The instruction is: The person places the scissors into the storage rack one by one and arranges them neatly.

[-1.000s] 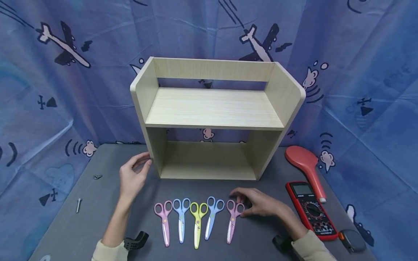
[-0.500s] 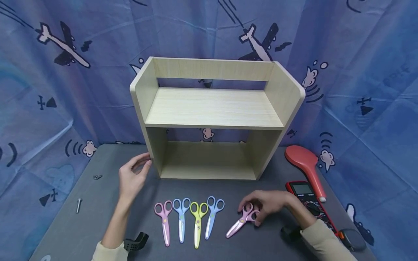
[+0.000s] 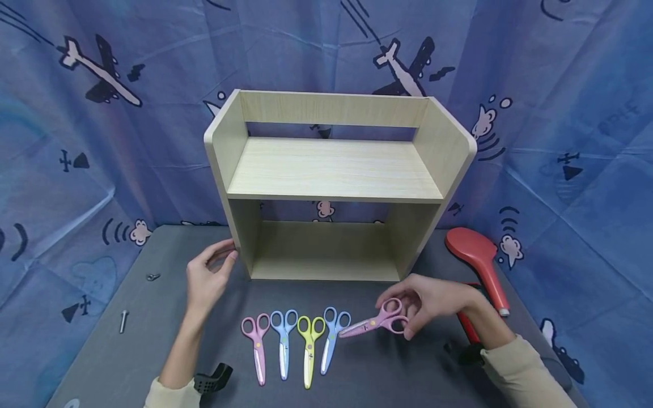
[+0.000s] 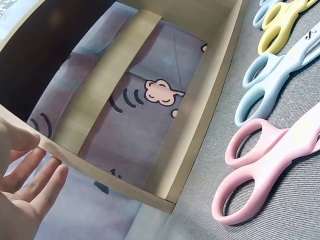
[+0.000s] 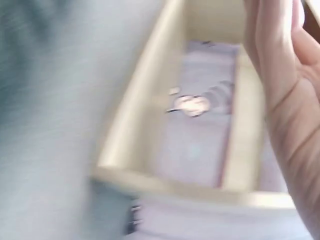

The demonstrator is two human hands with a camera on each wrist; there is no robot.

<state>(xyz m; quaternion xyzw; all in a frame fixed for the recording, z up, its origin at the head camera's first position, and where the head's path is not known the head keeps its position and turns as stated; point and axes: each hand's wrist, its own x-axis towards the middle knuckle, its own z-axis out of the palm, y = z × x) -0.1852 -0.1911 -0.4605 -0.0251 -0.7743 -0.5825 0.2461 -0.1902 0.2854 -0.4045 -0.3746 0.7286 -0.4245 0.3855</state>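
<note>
My right hand (image 3: 427, 303) pinches a pink pair of scissors (image 3: 374, 323) by its finger loops, blades aimed left toward the blue scissors (image 3: 334, 334). The right wrist view is blurred; the hand (image 5: 287, 75) shows at its right side, the scissors hidden. My left hand (image 3: 206, 277) rests its fingertips against the left panel of a pale wooden two-tier shelf (image 3: 334, 170); close up, its fingers (image 4: 50, 180) lie at the panel's edge. Further along the row lie yellow scissors (image 3: 308, 348), another blue pair (image 3: 283, 340) and another pink pair (image 3: 258, 345), handles toward the shelf.
On the right lie a red showerhead-shaped tool (image 3: 474, 258) and a red multimeter (image 3: 468, 328), mostly hidden by my right arm. A bolt (image 3: 123, 321) and a small metal piece (image 3: 152, 277) lie at the left on the grey table (image 3: 138, 357). A patterned blue curtain (image 3: 153, 113) hangs behind.
My right hand has taken hold of the rightmost pink scissors, moved right, then raised them toward the shelf while swinging the blades to the left. The left hand has stayed at the shelf.
</note>
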